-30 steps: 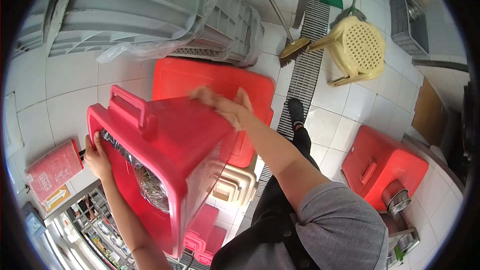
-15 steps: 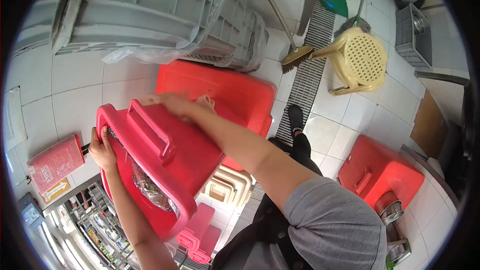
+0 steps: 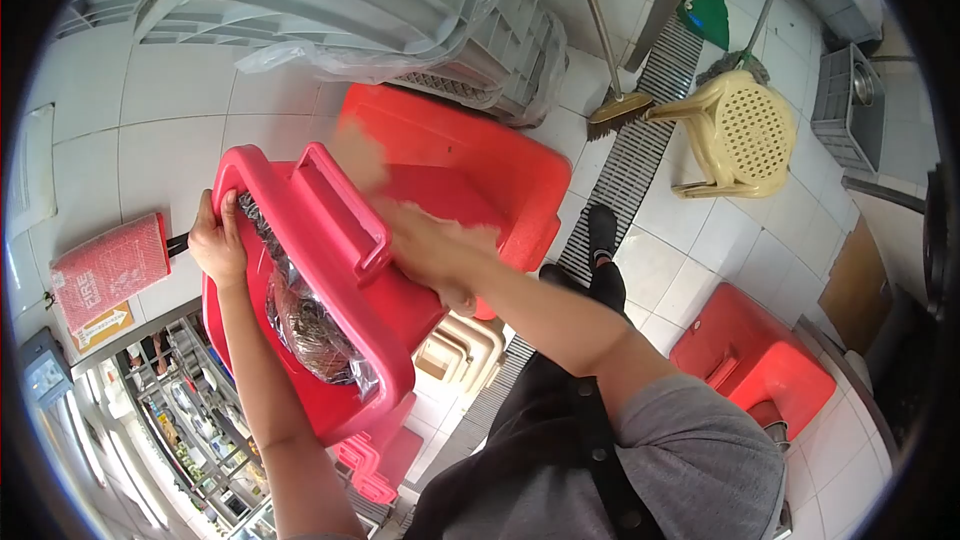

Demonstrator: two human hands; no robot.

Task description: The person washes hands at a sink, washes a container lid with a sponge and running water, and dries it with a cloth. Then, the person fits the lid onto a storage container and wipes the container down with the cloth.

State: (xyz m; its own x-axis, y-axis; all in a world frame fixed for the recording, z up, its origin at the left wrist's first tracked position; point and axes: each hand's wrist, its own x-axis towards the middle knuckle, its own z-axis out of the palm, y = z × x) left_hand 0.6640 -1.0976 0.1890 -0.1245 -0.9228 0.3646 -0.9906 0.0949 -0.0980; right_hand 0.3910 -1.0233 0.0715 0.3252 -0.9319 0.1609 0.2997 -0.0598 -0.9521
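Observation:
A red-pink plastic bin [image 3: 400, 295] is tipped so that its open mouth shows at the left centre. Inside lies something dark wrapped in clear plastic [image 3: 310, 325]. At the bin's far left corner, my left hand [image 3: 218, 235] grips the rim, its fingers wrapped over the edge. My right hand [image 3: 430, 250] is over the bin's outer side, just right of the raised handle [image 3: 340, 205]; motion smears it, and something pale beside it is too blurred to make out. A larger red container [image 3: 470, 160] lies behind the bin.
Grey crates [image 3: 330, 0] stand along the wall. A broom [image 3: 620, 110], a floor drain [image 3: 650, 110] and a yellow stool [image 3: 750, 135] are at the upper right. Another red bin [image 3: 750, 350] is at the right; beige containers [image 3: 460, 350] sit beneath. A fire blanket box [image 3: 110, 270] is wall-mounted.
The bin has turned, so more of its wrapped content shows. My right arm has swept across the bin's outer side and back toward me. My left hand has stayed on the rim.

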